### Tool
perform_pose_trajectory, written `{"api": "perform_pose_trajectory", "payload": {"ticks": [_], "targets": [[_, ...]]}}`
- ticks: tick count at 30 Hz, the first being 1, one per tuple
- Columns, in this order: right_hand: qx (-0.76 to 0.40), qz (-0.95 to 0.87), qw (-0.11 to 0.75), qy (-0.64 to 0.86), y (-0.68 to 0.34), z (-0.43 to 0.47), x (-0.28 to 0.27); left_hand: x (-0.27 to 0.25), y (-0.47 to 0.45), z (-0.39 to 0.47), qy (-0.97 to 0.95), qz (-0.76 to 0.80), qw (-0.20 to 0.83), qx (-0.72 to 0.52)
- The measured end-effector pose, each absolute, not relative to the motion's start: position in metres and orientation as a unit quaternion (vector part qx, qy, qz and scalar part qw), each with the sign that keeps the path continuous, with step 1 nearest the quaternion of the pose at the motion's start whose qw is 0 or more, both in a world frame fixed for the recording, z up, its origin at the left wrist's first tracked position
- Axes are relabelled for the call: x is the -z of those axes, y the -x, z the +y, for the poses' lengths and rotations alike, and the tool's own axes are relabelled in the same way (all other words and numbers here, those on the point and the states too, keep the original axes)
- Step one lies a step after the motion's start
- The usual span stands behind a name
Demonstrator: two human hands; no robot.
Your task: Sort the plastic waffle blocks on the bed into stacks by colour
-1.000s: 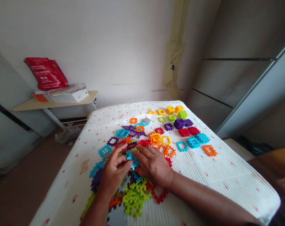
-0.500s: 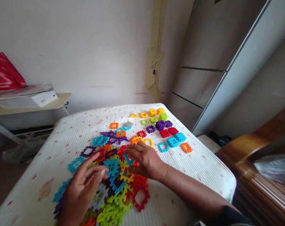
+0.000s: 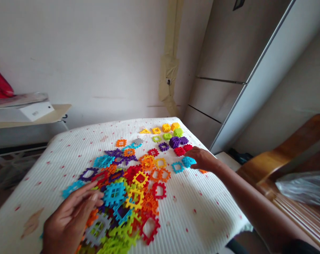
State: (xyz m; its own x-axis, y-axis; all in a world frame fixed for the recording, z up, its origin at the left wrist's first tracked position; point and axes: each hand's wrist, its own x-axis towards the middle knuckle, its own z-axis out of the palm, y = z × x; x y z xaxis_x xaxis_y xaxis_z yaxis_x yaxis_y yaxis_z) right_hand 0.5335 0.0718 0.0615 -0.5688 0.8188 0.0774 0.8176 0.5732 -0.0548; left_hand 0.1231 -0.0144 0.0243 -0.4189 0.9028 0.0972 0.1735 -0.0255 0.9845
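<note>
My left hand (image 3: 67, 218) hovers at the left side of a heap of plastic interlocking tiles, its fingers loosely bent and apart, with nothing seen in them. Close to its fingertips lies a blue window tile (image 3: 114, 194); below is a grey window tile (image 3: 97, 229). My right hand (image 3: 202, 158) reaches out to the sorted groups, fingers bent down around a blue tile at the blue stack (image 3: 188, 162); the hand hides most of that tile and the solid blue stack. Red tile stacks (image 3: 179, 151) sit just behind it, and a blue square frame (image 3: 177, 167) to its left.
Sorted yellow stacks (image 3: 166, 127), green stacks (image 3: 178, 132) and purple stacks (image 3: 174, 142) line the far right of the cloth-covered table (image 3: 197, 218). A grey cabinet (image 3: 212, 95) stands behind, a wooden chair (image 3: 287, 155) to the right, and a shelf (image 3: 56, 113) at left.
My right hand has moved from the heap to the blue stacks at right, and the blue tile by its fingers has left the heap. The view has shifted slightly; my left hand stays beside the heap.
</note>
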Motion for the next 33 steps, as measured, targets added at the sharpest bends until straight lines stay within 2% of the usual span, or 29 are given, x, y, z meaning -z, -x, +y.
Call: {"api": "perform_pose_trajectory", "payload": {"ticks": [14,21,28,33], "targets": [[-0.026,-0.865,-0.019,0.500,-0.527,0.073,-0.067,-0.018,-0.115,-0.012,-0.448,0.647,0.342,-0.514],[-0.011,-0.867,-0.017,0.498,-0.528,0.075,-0.058,-0.008,-0.112,-0.010,-0.514,0.612,0.304,-0.519],[0.048,-0.878,0.038,0.475,-0.534,0.075,-0.046,-0.013,-0.113,-0.003,-0.682,0.611,0.128,-0.381],[0.088,-0.899,0.115,0.414,-0.497,0.052,-0.056,-0.020,-0.120,-0.005,-0.721,0.621,0.023,-0.306]]}}
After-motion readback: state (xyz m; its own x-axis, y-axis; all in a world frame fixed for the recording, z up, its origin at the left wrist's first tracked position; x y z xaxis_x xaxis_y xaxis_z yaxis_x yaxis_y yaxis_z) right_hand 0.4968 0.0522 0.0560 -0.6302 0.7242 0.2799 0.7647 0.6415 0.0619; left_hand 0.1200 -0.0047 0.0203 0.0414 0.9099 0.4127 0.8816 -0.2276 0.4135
